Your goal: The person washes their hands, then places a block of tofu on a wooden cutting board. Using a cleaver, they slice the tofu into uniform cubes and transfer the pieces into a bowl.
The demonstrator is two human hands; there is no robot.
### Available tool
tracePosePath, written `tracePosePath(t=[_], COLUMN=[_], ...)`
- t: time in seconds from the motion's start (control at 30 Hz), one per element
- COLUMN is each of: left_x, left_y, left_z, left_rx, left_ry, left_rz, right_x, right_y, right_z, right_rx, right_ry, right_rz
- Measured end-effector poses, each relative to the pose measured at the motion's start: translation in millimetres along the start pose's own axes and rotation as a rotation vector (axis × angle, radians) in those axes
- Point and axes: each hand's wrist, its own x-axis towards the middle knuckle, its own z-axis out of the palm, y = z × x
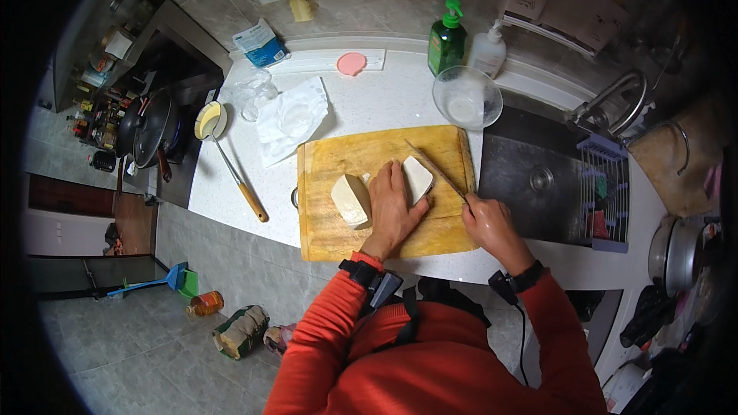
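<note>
Two blocks of white tofu lie on a wooden cutting board (pixel 438 242). The left tofu block (pixel 349 200) rests just beside my left hand (pixel 393 203). That hand presses against the near-left side of the right tofu block (pixel 418 176), with its thumb along the near end. My right hand (pixel 489 220) grips the handle of a kitchen knife (pixel 436 169) at the board's right edge. The knife's blade points up and left, close to the right block's right side. I cannot tell whether the blade touches it. A small white crumb (pixel 366 176) sits between the blocks.
A clear bowl (pixel 467 98) stands behind the board's right corner, with a green pump bottle (pixel 447 40) beyond it. The sink (pixel 524 184) lies to the right. On the left are a white paper sheet (pixel 294 118), a ladle (pixel 233 164) and a stove with a lidded pan (pixel 154 127).
</note>
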Motion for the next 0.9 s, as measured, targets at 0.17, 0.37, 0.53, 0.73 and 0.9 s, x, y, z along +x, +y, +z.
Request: tracePosePath(t=[0.17, 0.37, 0.53, 0.73, 0.9], left_x=[0.2, 2.0, 2.9, 1.9, -0.2], left_y=[0.5, 2.2, 2.3, -0.8, -1.3], left_z=[-1.9, -1.0, 0.3, 2.4, 4.1], left_rx=[-0.019, 0.074, 0.053, 0.050, 0.040], left_ry=[0.024, -0.008, 0.003, -0.013, 0.014], left_rz=[0.080, 0.137, 0.131, 0.137, 0.145], right_x=[-18.9, -18.5, -16.0, -5.9, 10.6], right_y=[-15.3, -25.6, -29.3, -22.1, -11.4], right_z=[-6.1, -5.4, -11.8, 0.5, 32.6], right_rx=[-0.017, -0.063, -0.042, -0.165, -0.142], right_ry=[0.109, -0.009, -0.054, -0.153, -0.123], right_rz=[-0.129, -0.126, -0.119, -0.081, -0.039])
